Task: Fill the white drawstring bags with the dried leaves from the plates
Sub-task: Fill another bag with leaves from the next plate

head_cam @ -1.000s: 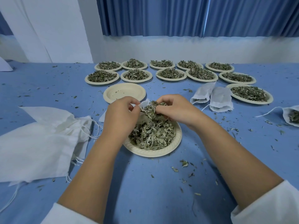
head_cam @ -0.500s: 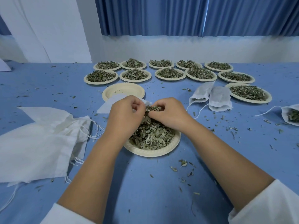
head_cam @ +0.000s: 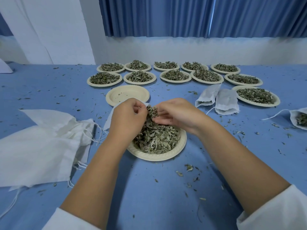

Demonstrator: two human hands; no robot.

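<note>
White bag (head_cam: 108,121) sits at far rim of plate (head_cam: 156,157) heaped with dried leaves (head_cam: 157,138).

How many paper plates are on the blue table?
13. Five back-row plates, five second-row plates, one right plate standing alone, one empty plate, and one near plate in front. None appears hidden.

Twelve plates (head_cam: 157,157) of dried leaves (head_cam: 156,138), one empty plate (head_cam: 127,95), three small bags (head_cam: 226,102) at right, a fourth bag (head_cam: 108,118) held, two hands (head_cam: 127,120) (head_cam: 179,115)
</note>
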